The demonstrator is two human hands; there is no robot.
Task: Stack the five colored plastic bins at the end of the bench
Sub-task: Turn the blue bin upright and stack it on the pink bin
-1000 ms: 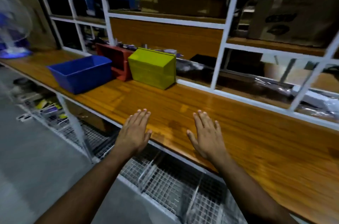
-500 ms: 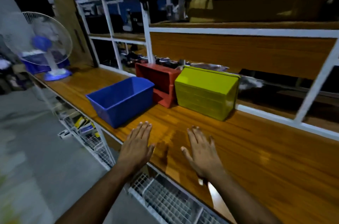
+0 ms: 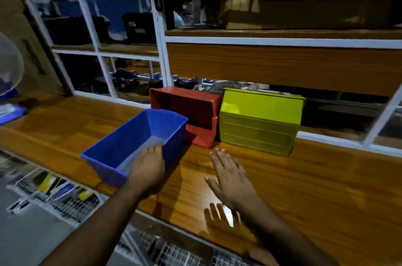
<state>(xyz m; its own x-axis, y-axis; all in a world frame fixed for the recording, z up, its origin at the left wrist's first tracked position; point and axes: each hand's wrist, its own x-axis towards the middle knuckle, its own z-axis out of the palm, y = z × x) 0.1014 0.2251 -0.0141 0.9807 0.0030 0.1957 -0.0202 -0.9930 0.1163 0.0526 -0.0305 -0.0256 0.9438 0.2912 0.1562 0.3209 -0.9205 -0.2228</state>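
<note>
Left hand (image 3: 147, 165) has reached blue bin (image 3: 134, 146) rim.

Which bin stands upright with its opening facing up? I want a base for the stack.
The blue bin, nearest the bench edge under the left hand. The red bin and yellow-green bin lie tipped on their sides.
</note>
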